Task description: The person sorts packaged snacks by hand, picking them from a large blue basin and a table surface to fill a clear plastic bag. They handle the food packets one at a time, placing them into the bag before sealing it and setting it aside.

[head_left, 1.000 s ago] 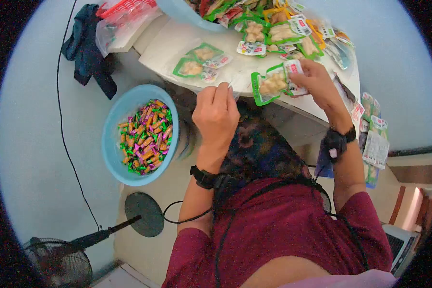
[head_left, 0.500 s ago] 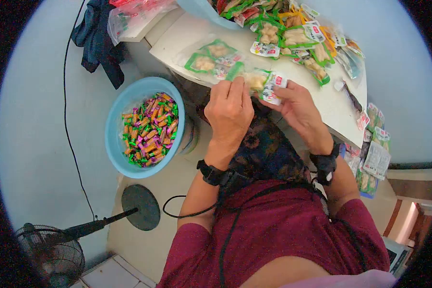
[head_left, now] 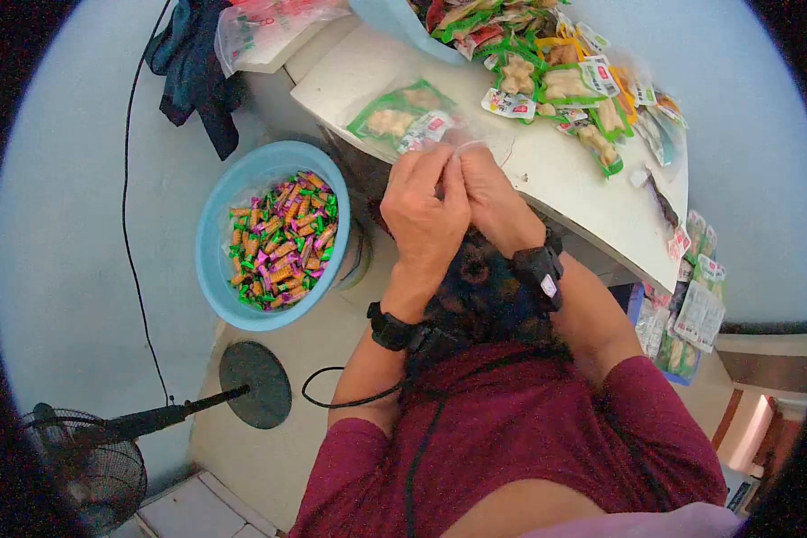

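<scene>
A clear plastic bag [head_left: 464, 132] lies at the front edge of the white table, with green-edged snack packets [head_left: 390, 123] of pale food inside. My left hand [head_left: 424, 208] pinches the near edge of this bag. Right beside it, fingertips almost touching, my right hand [head_left: 500, 204] is closed on the bag's edge too. The fingers hide the exact grip and part of the packets. Further back on the table lies a heap of similar packets [head_left: 565, 85], green, yellow and red.
The white table [head_left: 556, 179] has a blue basin [head_left: 394, 22] at its back. At floor level left stands a blue tub [head_left: 208, 242] of wrapped candies, near a fan [head_left: 94, 462]. More packets [head_left: 695, 314] sit in a crate at right. A cord runs from my wrist.
My right hand has moved left to meet my left hand at the bag. The snack packet it held at the bag's mouth is no longer in its fingers.
</scene>
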Demonstrator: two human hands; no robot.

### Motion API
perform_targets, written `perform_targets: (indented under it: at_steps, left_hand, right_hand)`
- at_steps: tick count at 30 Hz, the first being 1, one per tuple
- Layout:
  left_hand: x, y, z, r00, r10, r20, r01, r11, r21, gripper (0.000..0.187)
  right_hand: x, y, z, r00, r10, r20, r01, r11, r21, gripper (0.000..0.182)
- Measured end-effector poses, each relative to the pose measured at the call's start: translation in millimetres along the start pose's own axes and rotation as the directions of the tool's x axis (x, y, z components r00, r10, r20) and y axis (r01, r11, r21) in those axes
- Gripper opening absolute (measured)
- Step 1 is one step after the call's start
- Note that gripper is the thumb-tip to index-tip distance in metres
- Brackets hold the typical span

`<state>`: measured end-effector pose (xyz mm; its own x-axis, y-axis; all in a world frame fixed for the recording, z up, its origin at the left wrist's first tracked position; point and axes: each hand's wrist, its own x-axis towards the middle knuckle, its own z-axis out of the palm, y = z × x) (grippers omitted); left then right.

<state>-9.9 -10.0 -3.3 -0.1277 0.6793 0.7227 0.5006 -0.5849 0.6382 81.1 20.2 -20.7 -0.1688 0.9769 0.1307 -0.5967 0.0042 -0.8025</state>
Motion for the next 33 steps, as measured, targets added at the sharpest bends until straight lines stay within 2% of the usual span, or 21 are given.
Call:
perform_targets:
  at_steps: [3,6,9,10,11,13,15,16,19,20,22,23,24,25,26,29,30,33]
  left_hand:
    - [2,0,-5,0.999,-0.032,-0.006,0.032,0.999,-0.010,0.008]
    - [5,0,-7,0.999,0.015,-0.029,-0.015,1.000,0.016,0.008]
    - [5,-5,-6,0.998,0.045,-0.034,-0.044,0.998,0.034,0.009]
    - [6,-7,-4,0.998,0.051,-0.029,-0.050,0.998,0.032,0.010]
    - [5,-10,-4,0.999,0.034,-0.027,-0.033,0.999,0.029,0.010]
    - [4,-13,-2,1.000,0.007,0.000,-0.007,1.000,-0.006,0.012]
    - [4,-9,-4,0.999,0.007,0.039,-0.008,1.000,0.002,0.013]
    - [3,-6,-3,0.999,-0.005,0.038,0.006,1.000,-0.007,0.013]
    - [2,-3,-3,0.998,-0.003,0.056,0.003,1.000,0.013,0.012]
    - [2,-2,-3,0.998,0.000,0.068,-0.001,1.000,0.013,0.011]
    - [2,-5,-2,0.997,0.023,0.069,-0.025,0.999,0.034,0.012]
    - [1,-6,-2,0.997,0.034,0.068,-0.037,0.998,0.047,0.012]
    - [1,-5,-2,0.997,0.032,0.065,-0.036,0.998,0.049,0.012]
    - [1,-4,-2,0.998,0.032,0.061,-0.035,0.998,0.050,0.012]
    - [1,-4,-1,0.998,0.031,0.057,-0.034,0.998,0.051,0.012]
    - [1,-2,-1,0.998,0.033,0.059,-0.037,0.997,0.072,0.012]
    - [1,-2,-1,0.998,0.031,0.059,-0.035,0.997,0.070,0.012]
    - [0,-1,1,0.998,0.024,0.065,-0.029,0.997,0.071,0.013]
  right_hand:
    - [-1,-6,22,0.992,0.071,-0.106,-0.041,0.965,0.259,0.016]
    - [12,7,0,0.997,-0.014,0.072,-0.004,0.970,0.241,0.014]
    - [8,6,-5,0.993,0.116,-0.014,-0.116,0.993,0.037,0.010]
    - [10,15,-11,0.998,-0.033,0.049,0.040,0.986,-0.163,0.010]
    - [16,30,-24,0.977,-0.166,0.130,0.202,0.914,-0.352,0.010]
    - [11,16,-17,0.986,-0.149,0.077,0.167,0.861,-0.480,0.012]
    - [-5,-6,0,0.973,0.142,-0.180,-0.188,0.944,-0.271,0.015]
    - [-9,-9,-6,0.978,0.152,-0.142,-0.189,0.935,-0.301,0.018]
    - [-39,-38,-7,0.970,0.046,-0.238,-0.135,0.918,-0.373,0.020]
    - [-47,-53,-15,0.971,0.021,-0.237,-0.129,0.883,-0.451,0.021]
    - [-59,-83,-33,0.939,-0.170,-0.298,-0.119,0.653,-0.748,0.020]
    - [-58,-86,-59,0.860,-0.478,-0.180,0.012,0.371,-0.929,0.019]
    - [-61,-94,-78,0.756,-0.650,-0.079,0.016,0.139,-0.990,0.016]
    - [-65,-107,-92,0.738,-0.673,-0.048,-0.078,-0.014,-0.997,0.018]
    - [-73,-117,-105,0.724,-0.679,0.122,-0.118,-0.297,-0.948,0.024]
    - [-88,-131,-118,0.888,-0.458,0.049,-0.209,-0.495,-0.843,0.030]
    - [-89,-127,-122,0.930,-0.349,-0.116,-0.264,-0.416,-0.870,0.027]
    - [-103,-105,-119,0.896,-0.429,0.117,-0.131,-0.507,-0.852,0.023]
